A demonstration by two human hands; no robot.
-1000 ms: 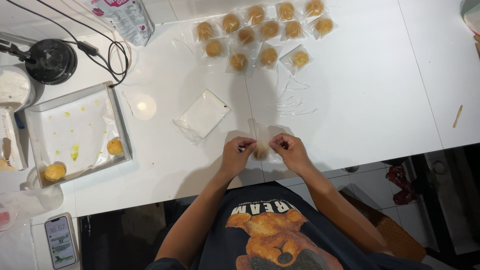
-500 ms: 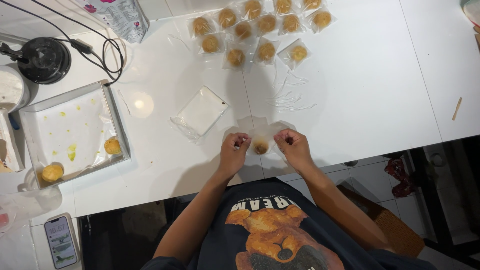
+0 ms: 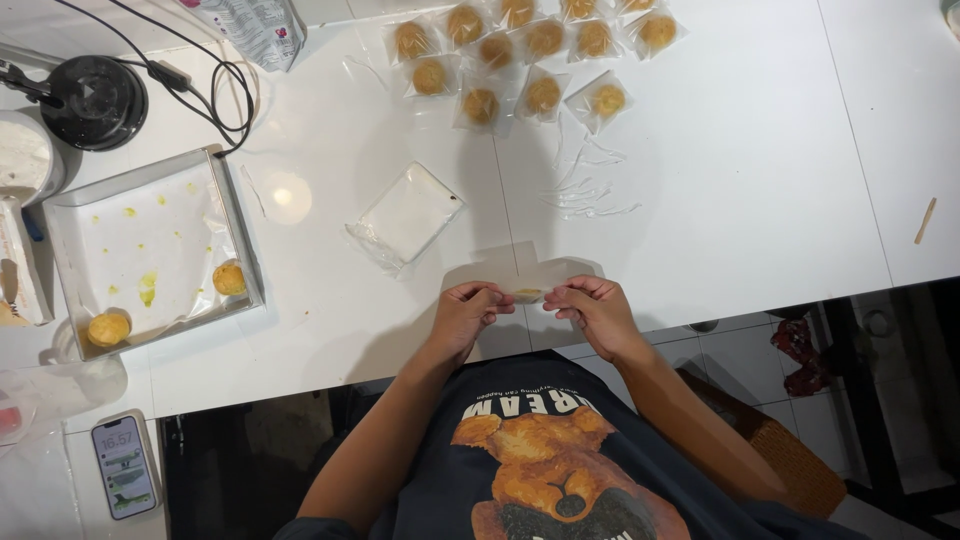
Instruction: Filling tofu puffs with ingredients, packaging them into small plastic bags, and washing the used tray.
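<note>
My left hand (image 3: 470, 310) and my right hand (image 3: 592, 310) pinch the two ends of a small clear plastic bag (image 3: 527, 283) with a round yellow pastry inside, held near the front edge of the white table (image 3: 760, 180). The pastry shows only as a thin yellow sliver between my fingers. A stack of empty clear bags (image 3: 405, 215) lies just beyond my left hand. Several bagged pastries (image 3: 520, 60) lie in rows at the far side.
A metal tray (image 3: 70, 205) lined with paper holds two unwrapped pastries (image 3: 228, 277) at left. A black round appliance (image 3: 92, 100) with a cable sits far left. Thin plastic strips (image 3: 590, 195) lie mid-table. A phone (image 3: 124, 466) rests at the lower left.
My hands have turned the bag on edge, so the pastry that showed as a full round now appears as a thin sliver. The view has shifted slightly.
</note>
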